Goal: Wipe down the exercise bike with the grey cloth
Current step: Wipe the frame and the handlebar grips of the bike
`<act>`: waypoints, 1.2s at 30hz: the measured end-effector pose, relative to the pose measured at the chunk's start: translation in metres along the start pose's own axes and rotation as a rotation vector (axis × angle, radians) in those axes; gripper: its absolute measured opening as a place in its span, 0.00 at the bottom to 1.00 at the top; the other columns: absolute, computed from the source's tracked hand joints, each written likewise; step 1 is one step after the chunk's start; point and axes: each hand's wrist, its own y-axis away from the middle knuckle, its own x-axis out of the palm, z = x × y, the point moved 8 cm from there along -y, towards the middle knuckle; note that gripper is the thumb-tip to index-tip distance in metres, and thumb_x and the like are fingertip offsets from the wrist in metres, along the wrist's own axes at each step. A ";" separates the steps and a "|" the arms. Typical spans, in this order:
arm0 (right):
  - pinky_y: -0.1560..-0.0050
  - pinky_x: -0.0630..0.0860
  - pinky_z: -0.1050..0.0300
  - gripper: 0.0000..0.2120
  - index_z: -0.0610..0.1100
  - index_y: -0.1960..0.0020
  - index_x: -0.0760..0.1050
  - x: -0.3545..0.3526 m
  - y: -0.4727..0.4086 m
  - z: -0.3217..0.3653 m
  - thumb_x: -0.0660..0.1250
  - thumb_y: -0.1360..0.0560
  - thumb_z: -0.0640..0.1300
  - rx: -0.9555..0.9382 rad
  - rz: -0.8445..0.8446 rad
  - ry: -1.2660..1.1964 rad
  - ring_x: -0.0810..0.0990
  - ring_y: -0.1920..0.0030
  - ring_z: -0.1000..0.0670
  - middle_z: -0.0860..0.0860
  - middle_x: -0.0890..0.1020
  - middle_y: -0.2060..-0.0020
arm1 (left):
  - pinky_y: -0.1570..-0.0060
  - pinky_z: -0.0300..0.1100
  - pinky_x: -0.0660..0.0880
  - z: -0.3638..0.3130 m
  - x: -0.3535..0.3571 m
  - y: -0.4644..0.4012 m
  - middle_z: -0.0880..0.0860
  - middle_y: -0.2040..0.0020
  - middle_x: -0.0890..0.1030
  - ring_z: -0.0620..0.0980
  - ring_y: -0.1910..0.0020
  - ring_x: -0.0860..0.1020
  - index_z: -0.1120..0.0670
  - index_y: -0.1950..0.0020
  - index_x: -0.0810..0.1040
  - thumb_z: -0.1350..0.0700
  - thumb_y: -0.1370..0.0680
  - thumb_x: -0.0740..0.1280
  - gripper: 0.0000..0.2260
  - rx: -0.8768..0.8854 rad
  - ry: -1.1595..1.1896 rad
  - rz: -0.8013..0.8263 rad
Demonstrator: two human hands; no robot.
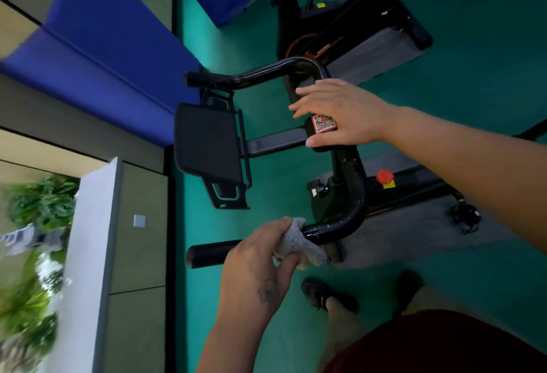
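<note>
Left hand (260, 266) wrapped round the near handlebar arm of the exercise bike (337, 195), grip clamped on the grey cloth (299, 242), which sits bunched round the black tube just short of its bend. Long axis of that arm running sideways across the view, from the bare end cap (194, 255) at the wall side to the curve (355, 212) at the frame side. Cloth therefore lying directly in the grip, with unwiped-looking tube on both flanks: straight stub toward the cap, glossy curve toward the stem. Judging by that, next stroke best taken along the tube's own line, not across it.

Right hand (340, 112) resting flat on the centre of the handlebar, fingers straight and spread, thumb beside the red code sticker (323, 124); grip apart, holding nothing, seemingly steadying the bar. Farther from the cloth than the left, so no call to swap.

Around: black tablet holder (210, 144) out on its bracket toward the wall, well apart from the cloth; far handlebar arm (254, 73) beyond it; red knob (384, 176) on the frame just past the curve, near enough to catch a stroke carried round the bend. Second bike (340, 26) standing beyond on the green floor (488, 61). Sandalled foot (322, 292) on the floor below the bar. Nothing seen between cloth and end cap.
</note>
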 end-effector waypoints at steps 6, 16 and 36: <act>0.18 0.56 0.46 0.31 0.54 0.34 0.79 0.002 -0.001 -0.007 0.61 0.25 0.74 0.015 0.012 -0.045 0.63 0.19 0.52 0.57 0.77 0.27 | 0.42 0.26 0.70 -0.006 0.005 -0.007 0.41 0.42 0.87 0.42 0.44 0.82 0.45 0.34 0.84 0.52 0.31 0.85 0.27 -0.015 0.002 0.007; 0.16 0.49 0.46 0.30 0.56 0.35 0.80 0.008 -0.001 -0.018 0.64 0.27 0.74 0.066 -0.006 -0.073 0.60 0.18 0.52 0.58 0.79 0.29 | 0.39 0.33 0.76 -0.035 0.021 -0.011 0.36 0.41 0.83 0.32 0.44 0.79 0.41 0.33 0.81 0.50 0.28 0.83 0.26 -0.014 0.116 0.019; 0.16 0.47 0.48 0.25 0.56 0.37 0.82 0.007 -0.002 -0.024 0.70 0.27 0.70 0.120 -0.023 -0.113 0.62 0.19 0.52 0.58 0.81 0.33 | 0.39 0.42 0.80 -0.054 0.030 -0.025 0.38 0.44 0.84 0.40 0.47 0.82 0.41 0.33 0.81 0.38 0.28 0.80 0.25 0.015 -0.063 0.038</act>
